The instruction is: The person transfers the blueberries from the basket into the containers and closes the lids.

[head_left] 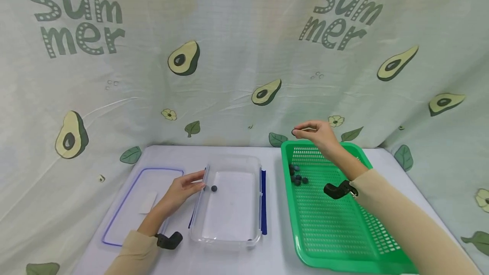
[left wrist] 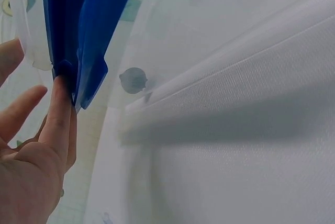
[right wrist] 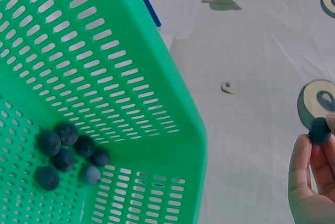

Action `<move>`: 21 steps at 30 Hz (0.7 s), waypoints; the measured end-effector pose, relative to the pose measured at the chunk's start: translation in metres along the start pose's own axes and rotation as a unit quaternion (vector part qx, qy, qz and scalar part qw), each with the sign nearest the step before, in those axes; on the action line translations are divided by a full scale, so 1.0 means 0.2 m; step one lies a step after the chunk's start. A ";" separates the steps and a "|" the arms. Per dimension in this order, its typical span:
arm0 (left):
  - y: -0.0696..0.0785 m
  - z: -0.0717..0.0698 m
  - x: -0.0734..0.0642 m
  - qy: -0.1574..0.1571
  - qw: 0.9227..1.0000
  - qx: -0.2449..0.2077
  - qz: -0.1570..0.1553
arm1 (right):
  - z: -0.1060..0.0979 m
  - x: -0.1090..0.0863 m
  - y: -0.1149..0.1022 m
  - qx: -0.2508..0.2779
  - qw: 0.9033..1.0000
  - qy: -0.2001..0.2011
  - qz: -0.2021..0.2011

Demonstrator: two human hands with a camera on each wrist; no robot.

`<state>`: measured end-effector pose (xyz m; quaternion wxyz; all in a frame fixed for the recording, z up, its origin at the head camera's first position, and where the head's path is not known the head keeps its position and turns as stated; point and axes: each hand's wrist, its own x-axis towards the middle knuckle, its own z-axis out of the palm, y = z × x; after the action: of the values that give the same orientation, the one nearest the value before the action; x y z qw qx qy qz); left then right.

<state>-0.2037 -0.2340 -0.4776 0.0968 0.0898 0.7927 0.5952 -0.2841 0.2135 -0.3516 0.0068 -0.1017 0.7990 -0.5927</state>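
Observation:
My right hand [head_left: 316, 134] pinches a blueberry [right wrist: 320, 131] between thumb and fingertips, raised above the far rim of the green basket [head_left: 289, 215]. Several blueberries [right wrist: 64, 159] sit grouped in a corner of that basket. My left hand [head_left: 186, 188] is at the left side of a clear plastic box [head_left: 225, 241], its fingers extended. In the left wrist view, fingertips touch the blue latch flap [left wrist: 89, 35] on that side. Inside the box a blueberry [head_left: 214, 188] lies near the left wall, and a small dark one [head_left: 250, 240] shows at the near right corner.
A clear lid [head_left: 126, 207] with a blue seal lies flat on the white table [head_left: 276, 249], left of the box. Another blue flap [head_left: 264, 203] hangs along the box's right side. A curtain [head_left: 229, 24] printed with avocados stands behind the table.

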 end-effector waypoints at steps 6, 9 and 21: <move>0.00 0.00 0.00 -0.001 1.000 -0.005 -0.002 | 0.05 0.02 -0.02 -0.005 1.000 -0.004 0.001; 0.01 0.00 0.00 0.001 1.000 0.002 -0.006 | 0.08 0.03 -0.04 -0.001 1.000 -0.008 -0.005; 0.01 0.00 0.00 -0.001 1.000 0.007 -0.005 | 0.25 0.07 -0.12 0.031 0.999 -0.025 -0.001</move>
<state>-0.2027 -0.2336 -0.4761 0.0999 0.0868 0.7969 0.5894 -0.2878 0.1583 -0.3426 0.0289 -0.1172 0.7794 -0.6147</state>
